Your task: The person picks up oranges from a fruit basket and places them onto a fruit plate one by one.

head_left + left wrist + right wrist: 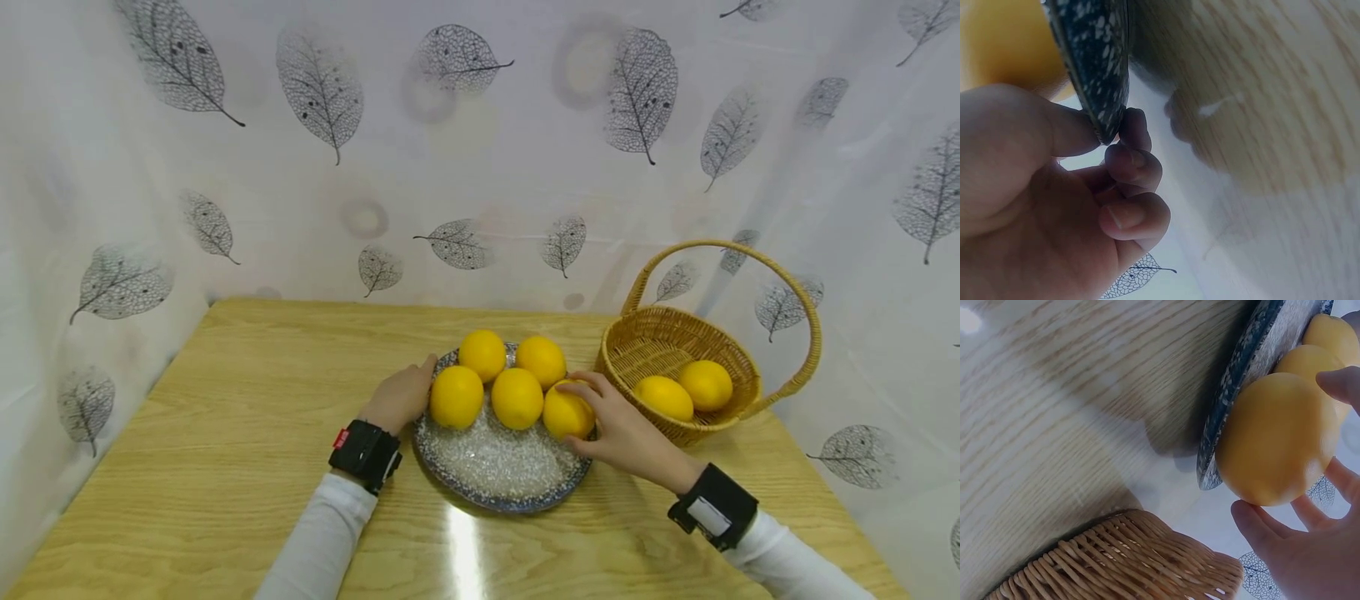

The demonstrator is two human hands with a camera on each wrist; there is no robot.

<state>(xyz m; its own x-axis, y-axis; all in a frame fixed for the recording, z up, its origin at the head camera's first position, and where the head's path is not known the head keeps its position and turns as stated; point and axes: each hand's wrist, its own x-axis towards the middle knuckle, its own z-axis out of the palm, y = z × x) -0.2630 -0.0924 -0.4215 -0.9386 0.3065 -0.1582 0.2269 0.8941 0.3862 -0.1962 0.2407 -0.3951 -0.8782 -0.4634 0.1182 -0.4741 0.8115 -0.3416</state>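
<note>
A round speckled plate with a dark blue rim lies on the table and bears several yellow lemons across its far half. My left hand pinches the plate's left rim; in the left wrist view, the thumb is on one side of the rim and curled fingers on the other. At the plate's right side my right hand holds the rightmost lemon between thumb and fingers. The right wrist view shows that lemon at the plate's edge, the fingertips against its side.
A wicker basket with a tall arched handle stands close behind my right hand, two lemons inside it. The wooden table meets a leaf-patterned curtain at the back and sides.
</note>
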